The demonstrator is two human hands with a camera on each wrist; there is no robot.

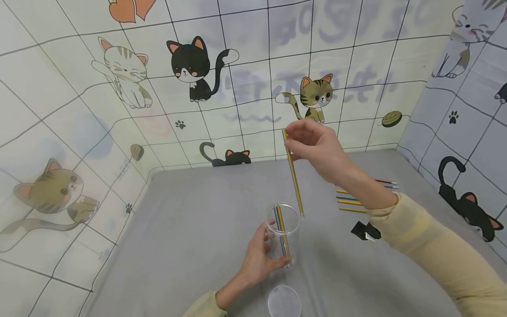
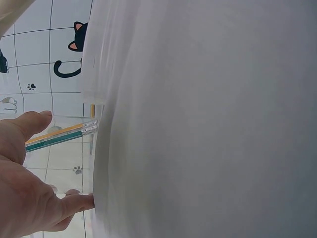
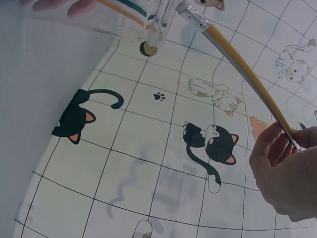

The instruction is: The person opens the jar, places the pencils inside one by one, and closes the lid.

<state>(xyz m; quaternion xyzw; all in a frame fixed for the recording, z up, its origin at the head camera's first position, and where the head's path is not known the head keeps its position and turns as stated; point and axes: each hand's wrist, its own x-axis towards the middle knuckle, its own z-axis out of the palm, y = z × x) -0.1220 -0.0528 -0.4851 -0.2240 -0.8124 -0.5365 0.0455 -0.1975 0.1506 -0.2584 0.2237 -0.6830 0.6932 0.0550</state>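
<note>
My left hand [image 1: 255, 257] holds a clear round plastic container [image 1: 293, 230] above the grey surface. Inside lean a yellow pencil [image 1: 281, 222] and a teal pencil [image 2: 54, 141], their eraser ends down at the base. Up and to the right, my right hand [image 1: 318, 149] pinches another yellow pencil [image 1: 294, 178] near its top end. That pencil hangs slightly tilted, its white eraser [image 3: 183, 6] lowest, overlapping the right side of the container's rim in the head view.
A clear round lid [image 1: 284, 302] lies at the near edge of the view. Several pencils [image 1: 350, 203] lie in a row at the right, partly behind the right forearm. Black scraps [image 1: 359, 230] lie just nearer. Cat-print cloth walls [image 1: 253, 101] enclose the back and sides.
</note>
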